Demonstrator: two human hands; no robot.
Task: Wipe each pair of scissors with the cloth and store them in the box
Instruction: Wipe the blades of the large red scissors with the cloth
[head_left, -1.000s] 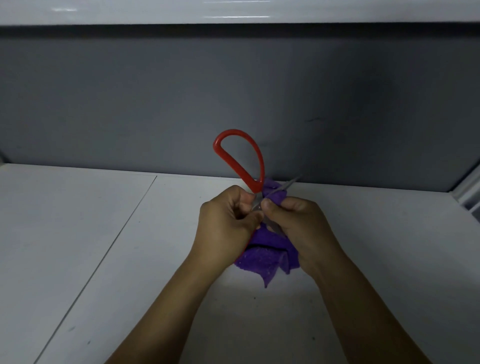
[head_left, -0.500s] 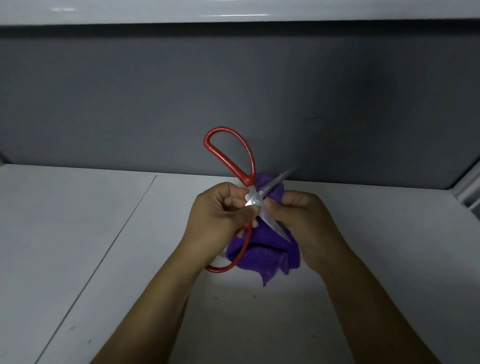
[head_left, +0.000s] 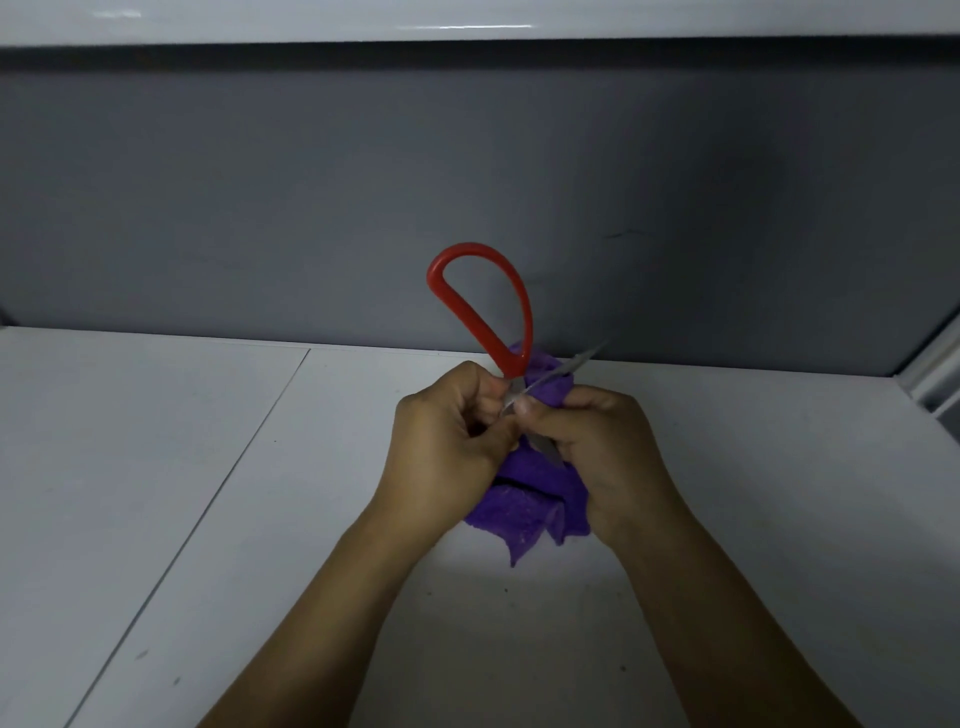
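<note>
Your left hand hides the scissors' second handle loop and pivot. The far blade tip blurs into the wall. Both hands cover much of the purple cloth.

Fuzzy cloth, glossy scissors

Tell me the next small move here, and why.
Probably slide the purple cloth along the upper blade toward its tip. The left hand grips the red-handled scissors near the pivot, the blades stand apart, and the right hand holds the cloth bunched behind them, so wiping looks unfinished.
</note>
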